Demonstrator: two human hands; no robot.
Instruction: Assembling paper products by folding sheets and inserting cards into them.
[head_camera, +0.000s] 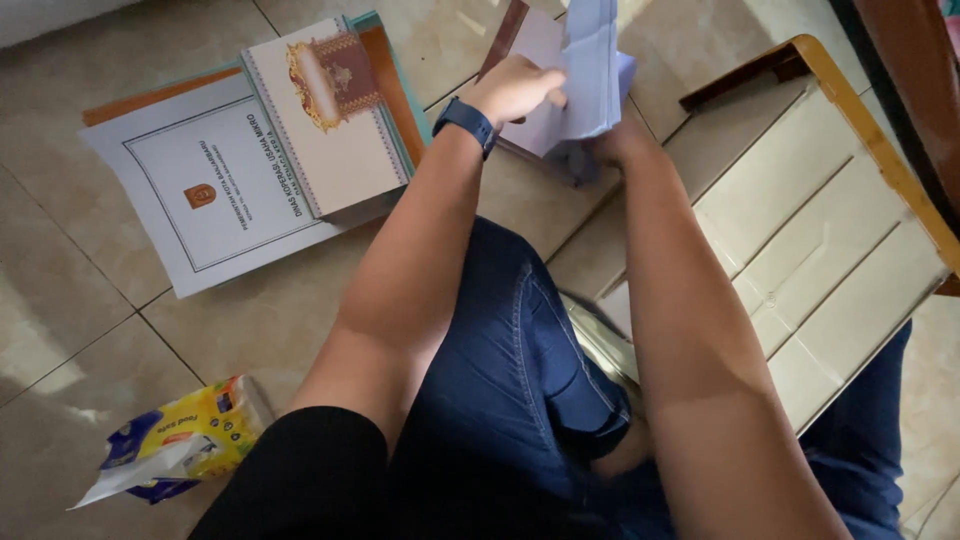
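Taking the sheaf of white papers (590, 70) as the landmark, and going left to right: far to its lower left, near the bottom edge of the view, a yellow-and-blue tissue pack (175, 440) lies on the tiled floor (60, 290). Up from that, still well to the sheaf's left, a stack of documents (255, 165) lies flat; a white cover sheet with a small crest is lowest, and a bound booklet with an ornate gold-and-red emblem rests on its right part (orange and teal folder edges peek out beneath).

Just left of the sheaf comes the left hand (515, 88), a dark blue watch on its wrist. Its fingers are curled and closed on the sheaf's left edge, thumb side toward the paper. The sheaf stands nearly upright, its long axis running up and away from the person, so it lies directly right of this hand and touches it.

At the sheaf's lower right, the right hand (615, 145) sits under the papers; they cover its fingers, so I cannot tell whether it grips or only props. A brown-edged folder (515, 35) shows behind the sheaf.

Right of everything lies a cream panelled board with a wooden frame (830, 230), near the right forearm.
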